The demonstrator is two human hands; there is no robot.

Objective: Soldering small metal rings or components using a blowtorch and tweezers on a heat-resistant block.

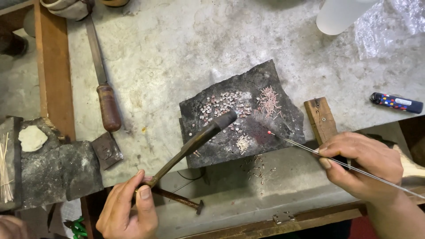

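Observation:
My left hand (pixel 128 212) grips the base of a long dark torch nozzle (pixel 199 139) whose tip reaches over a charred black slab (pixel 274 82). On the slab lie several tiny round metal pieces (pixel 221 106), a bunch of thin copper-coloured wire bits (pixel 268 102) and a small pale heap (pixel 242 143). My right hand (pixel 361 163) pinches a long thin metal rod (pixel 301 146). The rod's red-tipped end touches the slab's right part, apart from the nozzle tip.
A wooden-handled file (pixel 104 84) lies at the left on the grey worktop (pixel 177 44). A small hammer (pixel 179 200) lies by my left hand. A dark lighter (pixel 396 102), a white cup (pixel 341 15), a wooden block (pixel 322 119) and a dark stone block (pixel 62 170) surround the slab.

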